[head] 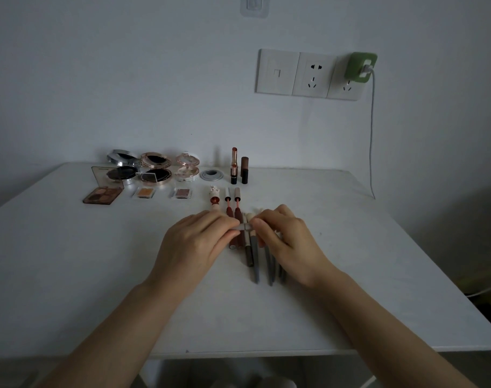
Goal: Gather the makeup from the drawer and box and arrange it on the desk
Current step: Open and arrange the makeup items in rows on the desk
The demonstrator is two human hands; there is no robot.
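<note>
Left hand (194, 242) and right hand (292, 242) bare. Behind each wrist, left forearm (121, 317) and right forearm (378, 317) bare to the frame's lower edge. Fingers slender; nails indistinct in dim light.

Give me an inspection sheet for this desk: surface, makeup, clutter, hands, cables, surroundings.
Surface: white desk, grey grommet near the back edge.
Job's things: three open compacts at back left; palette and two single shadow pans in front of them; two lipsticks upright; three lip glosses lying flat; slim brushes lying beneath the hands.
Clutter: nothing seen.
Hands: left hand and right hand both pinch a small pale piece between them; what it is cannot be told.
Cables: white cable runs from green charger down to the desk's far edge.
Surroundings: plain wall, socket panel, adhesive hook.
</note>
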